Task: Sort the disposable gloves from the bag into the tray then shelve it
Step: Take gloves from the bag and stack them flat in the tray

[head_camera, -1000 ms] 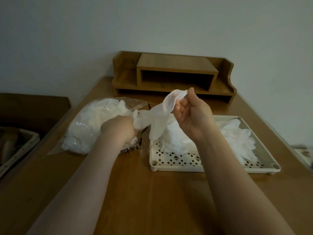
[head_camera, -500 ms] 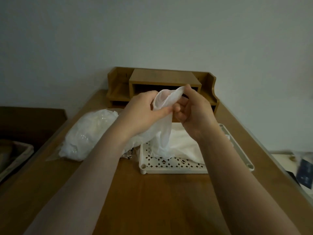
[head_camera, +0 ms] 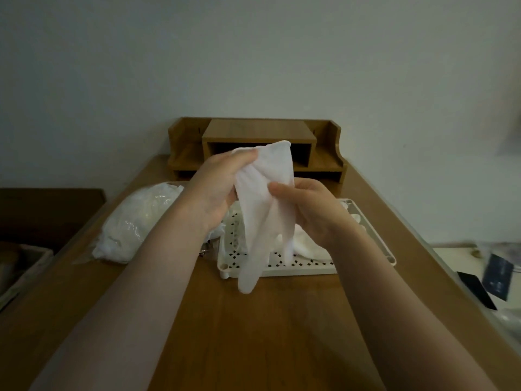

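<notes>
Glove (head_camera: 265,210) white, hanging cuff-up in the air over the tray's (head_camera: 310,270) near left corner, fingertips dangling past the front rim. I see my left hand (head_camera: 214,190) pinching the cuff edge, my right hand (head_camera: 307,210) gripping the glove's right side, thumb on top. More gloves (head_camera: 310,246) lie in the tray. Bag (head_camera: 135,221) of gloves sits left of the tray on the table (head_camera: 267,334). Wooden shelf (head_camera: 259,148) against the wall behind

Wooden table (head_camera: 253,334) with bag of gloves (head_camera: 135,221), white tray (head_camera: 304,270), wooden shelf (head_camera: 258,134)
</notes>
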Motion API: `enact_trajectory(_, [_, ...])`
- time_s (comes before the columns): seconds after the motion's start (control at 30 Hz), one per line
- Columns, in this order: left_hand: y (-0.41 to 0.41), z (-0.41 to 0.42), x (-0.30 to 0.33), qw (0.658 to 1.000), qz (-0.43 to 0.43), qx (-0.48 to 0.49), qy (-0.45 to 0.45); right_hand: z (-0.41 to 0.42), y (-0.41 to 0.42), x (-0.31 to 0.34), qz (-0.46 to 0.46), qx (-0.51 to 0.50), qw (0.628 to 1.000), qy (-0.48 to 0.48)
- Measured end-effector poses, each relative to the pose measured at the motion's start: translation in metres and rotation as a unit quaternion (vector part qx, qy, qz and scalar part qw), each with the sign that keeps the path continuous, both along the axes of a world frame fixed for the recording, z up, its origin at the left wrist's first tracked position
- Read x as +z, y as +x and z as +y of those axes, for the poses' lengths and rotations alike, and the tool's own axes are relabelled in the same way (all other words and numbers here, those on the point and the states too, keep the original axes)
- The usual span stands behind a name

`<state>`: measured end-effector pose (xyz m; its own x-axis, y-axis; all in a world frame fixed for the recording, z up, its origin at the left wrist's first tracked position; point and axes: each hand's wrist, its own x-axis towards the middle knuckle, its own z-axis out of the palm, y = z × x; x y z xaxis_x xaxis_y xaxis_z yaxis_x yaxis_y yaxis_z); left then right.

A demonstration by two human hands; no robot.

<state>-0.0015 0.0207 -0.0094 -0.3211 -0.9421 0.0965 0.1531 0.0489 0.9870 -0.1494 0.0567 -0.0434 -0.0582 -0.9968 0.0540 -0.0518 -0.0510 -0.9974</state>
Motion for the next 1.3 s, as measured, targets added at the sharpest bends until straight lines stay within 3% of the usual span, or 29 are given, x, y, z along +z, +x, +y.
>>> enact_trajectory(0.13, [0.001, -0.004, -0.010, 0.989, 0.102, -0.041, 0.102, 0.001, -0.007, 0.000, 0.075, -0.087, 0.993, -0.024])
enact_trajectory(0.23, [0.006, -0.010, -0.018, 0.982, 0.136, -0.064, 0.117, 0.002, -0.012, 0.002, 0.116, -0.111, 0.985, -0.065])
enact_trajectory(0.43, [0.005, -0.020, -0.024, 0.972, 0.001, -0.152, 0.181, 0.002, -0.025, 0.001, 0.204, -0.056, 0.974, -0.074])
enact_trajectory(0.6, [-0.012, -0.028, -0.036, 0.963, -0.135, -0.137, 0.190, -0.004, -0.039, -0.001, 0.218, -0.001, 0.974, -0.065])
enact_trajectory(0.7, [-0.019, -0.033, -0.041, 0.954, -0.151, -0.154, 0.206, -0.007, -0.056, -0.004, 0.244, 0.023, 0.968, -0.044])
enact_trajectory(0.8, [-0.021, -0.038, -0.039, 0.954, -0.087, -0.186, 0.220, -0.006, -0.070, -0.007, 0.214, 0.064, 0.974, -0.020])
enact_trajectory(0.9, [-0.025, -0.039, -0.034, 0.963, -0.082, -0.192, 0.168, -0.009, -0.084, -0.009, 0.111, 0.087, 0.990, 0.013])
enact_trajectory(1.0, [-0.029, -0.043, -0.036, 0.985, -0.114, -0.109, 0.065, -0.012, -0.093, -0.010, 0.032, 0.080, 0.994, 0.062])
enact_trajectory(1.2, [-0.043, -0.040, -0.031, 0.978, -0.175, -0.064, -0.094, -0.017, -0.093, -0.011, -0.085, 0.031, 0.984, 0.153])
enact_trajectory(1.23, [-0.045, -0.040, -0.030, 0.978, -0.169, -0.064, -0.107, -0.019, -0.090, -0.010, -0.098, 0.010, 0.983, 0.154])
enact_trajectory(1.3, [-0.049, -0.040, -0.029, 0.979, -0.154, -0.041, -0.123, -0.022, -0.088, -0.013, -0.016, -0.052, 0.990, 0.127])
